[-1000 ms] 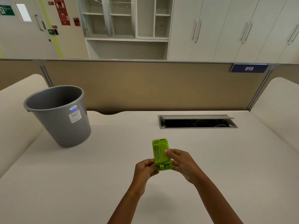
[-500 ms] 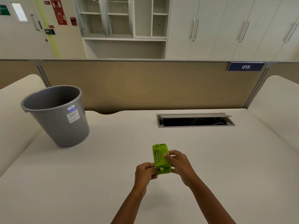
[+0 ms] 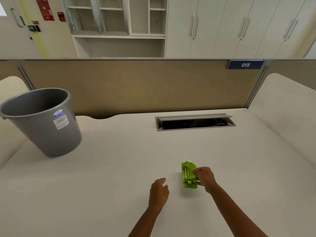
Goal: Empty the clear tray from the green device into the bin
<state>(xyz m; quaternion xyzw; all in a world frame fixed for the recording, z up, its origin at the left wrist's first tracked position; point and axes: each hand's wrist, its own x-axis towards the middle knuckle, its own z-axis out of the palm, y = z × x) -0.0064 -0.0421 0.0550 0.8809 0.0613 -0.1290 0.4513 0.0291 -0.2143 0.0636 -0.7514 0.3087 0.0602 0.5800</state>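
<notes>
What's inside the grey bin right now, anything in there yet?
Only the upper inner wall of the grey bin shows, bare and grey. Its floor is hidden behind the near rim, so I cannot tell whether it holds anything. The green device is on the desk in the right hand.

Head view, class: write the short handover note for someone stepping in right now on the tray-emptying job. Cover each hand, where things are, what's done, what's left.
Right hand: gripping the green device by its right side, low over the desk.
Left hand: off the device, loosely curled, holding nothing I can make out.
Grey bin: upright at the far left of the desk.
Done: cannot tell; no clear tray is visible outside the device.
Left: pull the tray, tip it into the bin.
</notes>
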